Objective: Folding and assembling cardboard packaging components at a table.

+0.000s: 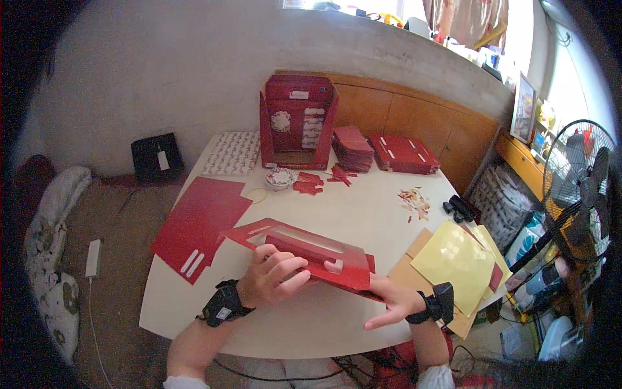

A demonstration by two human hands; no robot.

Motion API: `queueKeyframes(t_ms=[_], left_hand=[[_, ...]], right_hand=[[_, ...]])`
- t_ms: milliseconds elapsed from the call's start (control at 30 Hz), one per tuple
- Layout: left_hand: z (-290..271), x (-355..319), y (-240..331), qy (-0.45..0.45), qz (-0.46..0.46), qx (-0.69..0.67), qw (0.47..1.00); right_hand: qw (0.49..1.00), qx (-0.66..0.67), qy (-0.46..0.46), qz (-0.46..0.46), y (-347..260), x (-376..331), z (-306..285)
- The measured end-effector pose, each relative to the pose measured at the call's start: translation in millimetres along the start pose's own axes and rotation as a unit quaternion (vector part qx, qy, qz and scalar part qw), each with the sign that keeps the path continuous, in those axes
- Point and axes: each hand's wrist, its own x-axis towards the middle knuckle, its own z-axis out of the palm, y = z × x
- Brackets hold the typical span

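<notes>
Over the near middle of the table I hold a red folded cardboard piece [355, 264] with a long window cut in it, tilted, its right end lower. A small white strip shows near its right part. My left hand [275, 275] is closed on its near edge, fingers curled over the front. My right hand [392, 298] grips the lower right corner; one finger or thumb stretches out toward me and the other fingers are partly hidden behind the card. Left of it lie flat red card sheets [197, 220], with white strips at their near end.
An upright red display box [299, 162] stands at the back, beside stacks of red card [408, 155] and a white patterned sheet [230, 154]. A tape roll [280, 178], red scraps [308, 183] and peeled bits [414, 204] lie mid-table. Yellow sheets [453, 266] are at right, near a fan [580, 188].
</notes>
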Motion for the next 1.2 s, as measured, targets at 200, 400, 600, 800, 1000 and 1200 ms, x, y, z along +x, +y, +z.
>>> queueKeyframes(t_ms=[200,400,600,800,1000,1200], left_hand=[[-1,1,1,0.007,0.023,0.018,1.000],[-2,2,2,0.024,0.033,0.024,0.999],[2,-1,1,0.025,0.032,0.012,0.999],[-2,2,2,-0.013,0.049,-0.006,0.999],[-2,1,3,-0.008,0.044,-0.014,0.999],[2,3,8,-0.014,0.061,-0.014,0.998]], right_hand=[[1.000,-0.015,-0.015,-0.004,2,-2,-2],[0.995,-0.087,0.043,-0.010,1,-5,6],[0.997,-0.071,0.004,-0.001,6,-4,5],[0.995,-0.026,-0.093,0.005,5,2,0],[0.993,0.016,-0.116,-0.027,12,4,6],[0.988,0.049,-0.144,0.031,22,-6,3]])
